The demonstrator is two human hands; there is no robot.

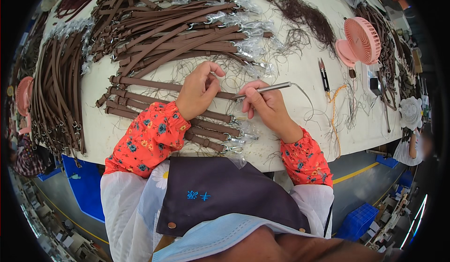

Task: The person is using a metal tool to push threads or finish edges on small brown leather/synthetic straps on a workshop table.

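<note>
In my right hand (pixel 267 106) is a slim silver pen-shaped tool (pixel 274 88) with a thin grey cord trailing from its back end. Its front end lies by the tip of a brown strap (pixel 145 82), and my fingers are at that end of the strap. My left hand (pixel 199 91) is over the middle of the same strap, fingers curled and the index finger bent outward. Whatever it may pinch is hidden. Nearer me, several brown straps with metal clasps (pixel 206 142) lie side by side, partly under my left forearm.
Piles of brown straps (pixel 178 32) with plastic-wrapped clasps cover the far table, and more straps (pixel 58 88) lie left. Dark loose thread (pixel 307 18) is heaped at the back. Black thread snips (pixel 323 74), an orange cord (pixel 333 112) and a pink fan (pixel 361 39) are right.
</note>
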